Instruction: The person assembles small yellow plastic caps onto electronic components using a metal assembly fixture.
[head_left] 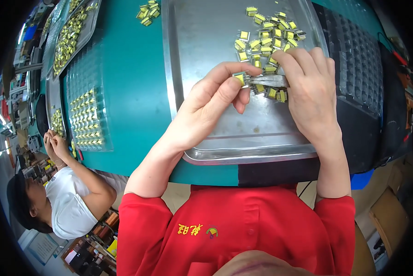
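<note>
Between the thumb and fingers of my left hand is a small transformer with yellow tape round its middle and metal pins. My right hand grips metal tweezers, whose tips reach the pins of that transformer. Both hands are above a shallow metal tray. A loose heap of similar yellow transformers lies in the tray, beyond and partly beneath the tweezers. The ends of my right fingers are partly hidden by the hand itself.
A clear plastic tray at left holds rows of yellow parts. Another small pile lies on the green table mat. A dark compartment tray is at right. A co-worker sits at left, handling parts by a metal tray.
</note>
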The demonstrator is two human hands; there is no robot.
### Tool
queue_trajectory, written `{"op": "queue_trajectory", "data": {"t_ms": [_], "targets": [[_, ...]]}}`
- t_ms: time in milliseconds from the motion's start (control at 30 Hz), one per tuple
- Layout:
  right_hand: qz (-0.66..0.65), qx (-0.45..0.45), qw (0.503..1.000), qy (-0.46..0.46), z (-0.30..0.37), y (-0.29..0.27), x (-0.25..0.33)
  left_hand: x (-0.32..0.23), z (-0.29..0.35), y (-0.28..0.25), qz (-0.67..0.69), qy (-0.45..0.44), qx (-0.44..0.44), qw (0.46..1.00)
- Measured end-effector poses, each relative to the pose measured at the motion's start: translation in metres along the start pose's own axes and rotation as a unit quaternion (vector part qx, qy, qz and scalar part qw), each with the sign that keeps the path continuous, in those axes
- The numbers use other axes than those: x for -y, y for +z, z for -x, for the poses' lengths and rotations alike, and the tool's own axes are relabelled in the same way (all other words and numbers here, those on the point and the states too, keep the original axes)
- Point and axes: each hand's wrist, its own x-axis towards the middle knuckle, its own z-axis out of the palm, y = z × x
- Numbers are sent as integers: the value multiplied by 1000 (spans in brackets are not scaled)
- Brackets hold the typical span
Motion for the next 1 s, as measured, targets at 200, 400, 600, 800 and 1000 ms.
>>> {"op": "queue_trajectory", "data": {"t_ms": [200,400,600,800,1000], "targets": [[34,-23,999,-9,-1,-1,3,-1,0,0,-2,5,0,1000],[35,-19,999,-10,-1,0,4,-4,2,3,-102,42,-23,994],[31,-19,999,-30,-2,1,1,-5,4,5,-121,51,-37,991],[10,-4,999,-31,-2,-2,0,-2,3,6,-147,77,-46,985],[-12,-15,999,-32,-3,-2,-8,-3,3,4,-176,77,-56,980]]}}
